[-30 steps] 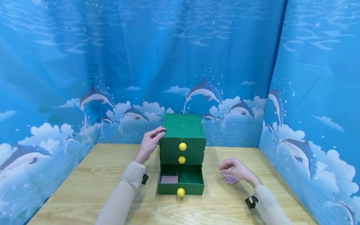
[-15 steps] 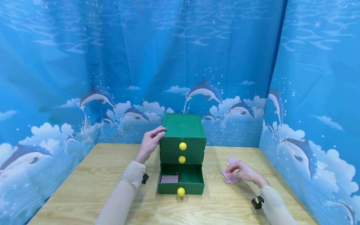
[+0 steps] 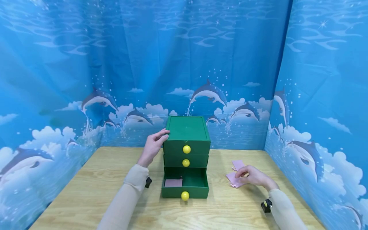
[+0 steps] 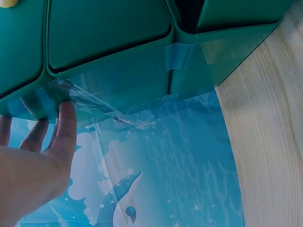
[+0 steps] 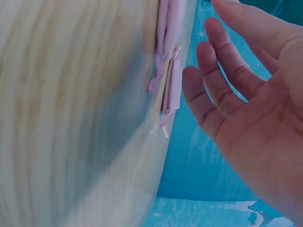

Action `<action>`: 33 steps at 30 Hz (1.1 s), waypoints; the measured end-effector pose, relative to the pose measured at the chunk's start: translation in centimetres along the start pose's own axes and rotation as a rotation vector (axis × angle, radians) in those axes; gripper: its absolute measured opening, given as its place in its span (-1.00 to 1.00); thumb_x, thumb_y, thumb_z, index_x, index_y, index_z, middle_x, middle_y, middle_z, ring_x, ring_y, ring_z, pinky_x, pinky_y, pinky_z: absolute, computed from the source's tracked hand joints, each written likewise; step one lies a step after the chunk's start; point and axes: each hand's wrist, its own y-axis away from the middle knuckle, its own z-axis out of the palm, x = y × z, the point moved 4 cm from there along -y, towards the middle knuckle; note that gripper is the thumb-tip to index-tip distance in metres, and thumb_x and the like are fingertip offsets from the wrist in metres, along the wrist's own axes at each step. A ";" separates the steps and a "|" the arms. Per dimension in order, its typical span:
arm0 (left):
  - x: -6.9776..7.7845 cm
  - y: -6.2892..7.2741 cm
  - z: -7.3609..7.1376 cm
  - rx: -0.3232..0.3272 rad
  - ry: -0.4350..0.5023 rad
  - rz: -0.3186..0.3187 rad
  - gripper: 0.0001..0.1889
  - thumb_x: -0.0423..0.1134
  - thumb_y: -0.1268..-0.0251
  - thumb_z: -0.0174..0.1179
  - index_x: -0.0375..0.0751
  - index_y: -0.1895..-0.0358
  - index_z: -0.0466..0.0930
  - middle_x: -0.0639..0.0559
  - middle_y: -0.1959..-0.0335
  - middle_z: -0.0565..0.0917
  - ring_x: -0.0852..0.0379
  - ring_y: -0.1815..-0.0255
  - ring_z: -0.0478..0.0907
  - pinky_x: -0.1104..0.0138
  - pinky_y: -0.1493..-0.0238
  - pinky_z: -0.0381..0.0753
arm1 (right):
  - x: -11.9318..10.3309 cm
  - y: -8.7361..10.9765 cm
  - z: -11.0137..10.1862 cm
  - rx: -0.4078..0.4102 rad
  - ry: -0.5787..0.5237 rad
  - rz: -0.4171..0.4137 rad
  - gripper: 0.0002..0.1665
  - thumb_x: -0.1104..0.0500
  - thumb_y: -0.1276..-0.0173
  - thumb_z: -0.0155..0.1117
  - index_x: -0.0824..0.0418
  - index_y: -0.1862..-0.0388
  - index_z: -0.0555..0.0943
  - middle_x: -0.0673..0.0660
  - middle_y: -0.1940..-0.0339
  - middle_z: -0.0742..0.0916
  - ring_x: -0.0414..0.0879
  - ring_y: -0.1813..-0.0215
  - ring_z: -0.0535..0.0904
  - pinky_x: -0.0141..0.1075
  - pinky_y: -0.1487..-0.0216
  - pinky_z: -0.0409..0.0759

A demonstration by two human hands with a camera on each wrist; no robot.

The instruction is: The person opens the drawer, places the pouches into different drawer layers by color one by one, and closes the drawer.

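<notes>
A green drawer cabinet (image 3: 188, 128) with yellow knobs stands mid-table, its bottom drawer (image 3: 195, 192) pulled out. Inside that drawer, on the left, lies a flat pink item (image 3: 173, 183). My left hand (image 3: 151, 148) rests its fingers and thumb against the cabinet's upper left side; the left wrist view shows the fingertips touching the taped side wall. To the right, two small pink drawstring pouches lie on the table, a far pouch (image 3: 237, 164) and a near pouch (image 3: 232, 178). Just over the near pouch is my right hand (image 3: 256, 176), fingers loosely bent, holding nothing in the right wrist view.
The wooden table (image 3: 115, 179) runs up to a blue curtain (image 3: 143, 64) with dolphins at the back and sides. A yellow knob (image 3: 185, 195) sticks out from the open drawer's front.
My right hand has let go over the pouches and drawn back to the right, uncovering the far pouch. The left hand and the cabinet stay put.
</notes>
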 end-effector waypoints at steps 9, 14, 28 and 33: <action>-0.5 -0.4 0.0 0.011 -0.004 0.004 -0.59 0.03 -0.46 0.11 0.01 -0.26 0.55 0.05 -0.53 0.25 0.00 -0.55 0.16 -0.02 -0.48 0.23 | 1.8 0.5 0.2 -0.007 -0.041 0.122 -0.66 0.25 -0.10 0.49 0.30 0.12 0.66 0.17 0.28 0.70 -0.16 0.24 0.49 -0.40 0.21 0.45; -0.5 -0.3 0.0 0.007 0.001 0.003 -0.59 0.02 -0.46 0.10 -0.01 -0.27 0.55 0.04 -0.53 0.24 0.00 -0.54 0.16 -0.02 -0.49 0.21 | 2.0 0.7 0.2 -0.044 -0.086 0.130 -0.68 0.32 -0.13 0.44 0.35 0.11 0.64 0.21 0.35 0.62 -0.20 0.31 0.43 -0.43 0.30 0.41; -0.6 -0.3 0.0 0.030 -0.012 -0.009 -0.62 0.04 -0.45 0.11 0.09 -0.23 0.58 0.11 -0.52 0.27 0.05 -0.53 0.19 0.02 -0.48 0.25 | 2.5 0.2 0.3 -0.095 -0.086 0.054 -0.69 0.26 -0.23 0.40 0.41 0.08 0.65 0.26 0.20 0.72 -0.29 0.20 0.53 -0.45 0.18 0.50; -0.6 -0.2 0.0 0.023 -0.011 -0.009 -0.60 0.07 -0.45 0.11 0.08 -0.25 0.57 0.06 -0.53 0.25 0.03 -0.54 0.17 -0.01 -0.48 0.23 | 2.6 0.1 0.7 -0.100 -0.057 0.071 -0.71 0.24 -0.23 0.41 0.34 0.10 0.67 0.17 0.20 0.72 -0.26 0.18 0.53 -0.44 0.15 0.50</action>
